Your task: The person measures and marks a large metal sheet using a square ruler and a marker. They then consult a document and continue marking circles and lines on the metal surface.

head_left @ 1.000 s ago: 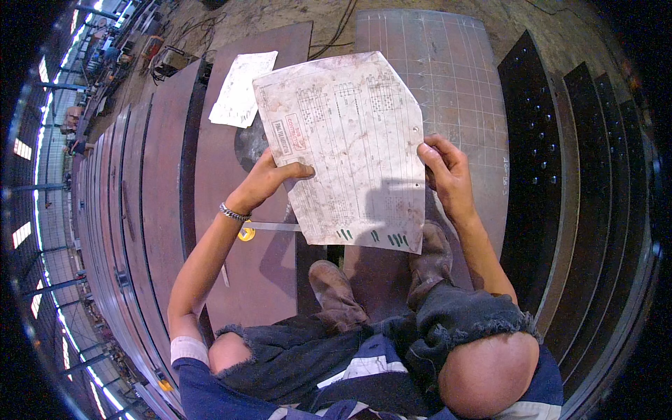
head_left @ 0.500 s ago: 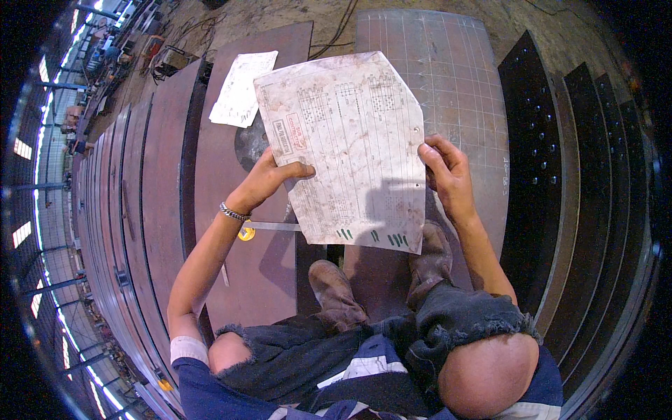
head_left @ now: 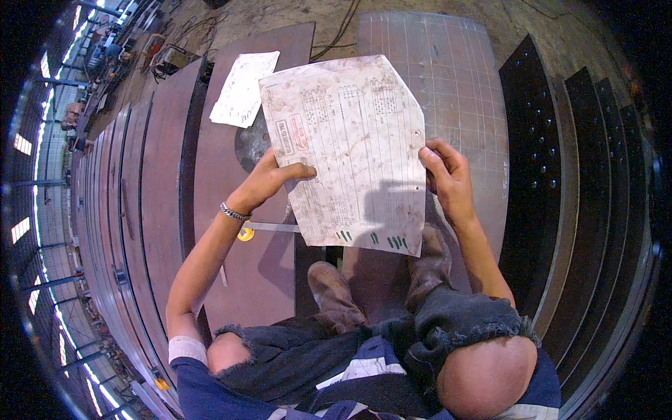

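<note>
A smudged technical drawing sheet (head_left: 350, 154) is spread out in front of me, with green pen strokes along its near edge and stamps at its left side. My left hand (head_left: 269, 180) pinches its left edge, thumb on top and the other fingers mostly underneath. At the right edge, my right hand (head_left: 448, 175) grips the sheet between thumb and curled fingers. Past my left hand, a stack of white papers (head_left: 241, 91) lies on a brown steel plate (head_left: 245, 280). A tape measure (head_left: 246, 232) with a yellow case and its blade drawn out rests beside my left wrist.
A steel plate with a chalked grid (head_left: 462, 77) lies beyond the sheet. On the right stand dark plates with drilled holes (head_left: 539, 140); long steel plates (head_left: 133, 196) line the left. My boots (head_left: 332, 290) are on the plates below the sheet. Cables (head_left: 343, 31) run across the far floor.
The sheet sits slightly lower and farther right in the picture. Both hands keep the same grip on it.
</note>
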The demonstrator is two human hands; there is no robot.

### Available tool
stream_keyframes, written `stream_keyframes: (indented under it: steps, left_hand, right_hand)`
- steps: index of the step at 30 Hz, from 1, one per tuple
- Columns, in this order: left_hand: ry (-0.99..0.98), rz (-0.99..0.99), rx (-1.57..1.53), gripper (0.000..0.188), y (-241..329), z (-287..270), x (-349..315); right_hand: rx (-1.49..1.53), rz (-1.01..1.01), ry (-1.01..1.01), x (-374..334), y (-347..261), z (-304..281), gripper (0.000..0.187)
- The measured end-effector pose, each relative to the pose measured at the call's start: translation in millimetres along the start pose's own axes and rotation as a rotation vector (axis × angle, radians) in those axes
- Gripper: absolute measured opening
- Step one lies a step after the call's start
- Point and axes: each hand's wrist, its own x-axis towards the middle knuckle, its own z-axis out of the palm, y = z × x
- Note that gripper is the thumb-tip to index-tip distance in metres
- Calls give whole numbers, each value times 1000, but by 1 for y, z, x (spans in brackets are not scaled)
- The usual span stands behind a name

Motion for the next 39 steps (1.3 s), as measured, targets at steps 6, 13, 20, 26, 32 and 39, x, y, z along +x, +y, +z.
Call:
stream_keyframes:
  steps: [6,13,20,26,32,39]
  left_hand:
    - [-10,-6,-8,44,-2,-1,1]
    - [-14,0,6,44,0,-1,1]
    - [-10,-19,11,47,0,-1,0]
    - [-14,-24,24,47,1,-1,0]
    - [-5,-22,23,45,1,-1,0]
    - [-38,-44,5,45,1,-3,1]
  right_hand:
    - [6,-22,11,-1,-1,2,20]
    - [3,-52,17,0,1,3,20]
    - [27,-47,9,-1,-3,4,19]
    - [52,-41,12,-1,-1,5,19]
    - [31,-3,-5,-2,-2,1,19]
    - [49,4,-8,-1,-3,2,19]
